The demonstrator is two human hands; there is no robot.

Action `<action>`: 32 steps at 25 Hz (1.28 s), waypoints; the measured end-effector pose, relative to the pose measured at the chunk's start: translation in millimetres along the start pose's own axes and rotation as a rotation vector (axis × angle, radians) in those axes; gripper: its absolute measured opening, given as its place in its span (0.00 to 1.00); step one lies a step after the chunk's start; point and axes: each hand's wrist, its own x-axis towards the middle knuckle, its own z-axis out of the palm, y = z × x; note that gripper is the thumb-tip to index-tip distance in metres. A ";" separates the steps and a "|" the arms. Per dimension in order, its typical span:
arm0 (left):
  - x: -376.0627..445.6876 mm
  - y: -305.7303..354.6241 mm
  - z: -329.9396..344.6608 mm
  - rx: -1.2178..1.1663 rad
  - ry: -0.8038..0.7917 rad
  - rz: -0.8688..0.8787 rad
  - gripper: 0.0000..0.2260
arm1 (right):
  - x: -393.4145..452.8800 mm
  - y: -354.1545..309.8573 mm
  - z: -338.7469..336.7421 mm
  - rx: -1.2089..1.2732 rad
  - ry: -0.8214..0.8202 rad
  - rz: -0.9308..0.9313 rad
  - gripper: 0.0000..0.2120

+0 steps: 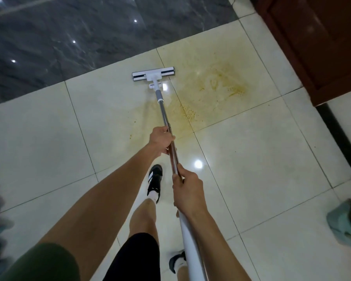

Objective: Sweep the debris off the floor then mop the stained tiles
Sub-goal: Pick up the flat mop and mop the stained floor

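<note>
A flat mop with a white head [153, 73] lies pressed on the cream floor tiles [261, 151], close to the dark marble strip. Its metal handle [165, 113] runs back toward me. My left hand [160, 139] grips the handle further down, fingers curled round it. My right hand [187, 191] grips it nearer my body, above the white upper section. A yellowish-brown stain [215, 86] spreads over the tiles to the right of the mop head and under the handle, with speckled drops at its edges.
Dark glossy marble flooring [59, 37] fills the far left. A dark red wooden cabinet or door [316, 43] stands at the upper right. A teal dustpan or brush [344, 222] lies at the right edge. My feet in black shoes [154, 182] stand behind the mop.
</note>
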 end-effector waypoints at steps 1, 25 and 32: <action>16.5 16.7 -6.3 0.006 0.001 0.003 0.29 | 19.2 -14.6 2.6 0.006 0.004 0.007 0.18; 86.5 127.9 2.8 0.214 -0.085 0.045 0.08 | 107.6 -84.2 -36.5 0.110 0.071 0.022 0.16; -28.6 30.1 98.2 0.185 -0.084 0.036 0.06 | -10.6 32.2 -102.1 0.110 0.024 0.134 0.24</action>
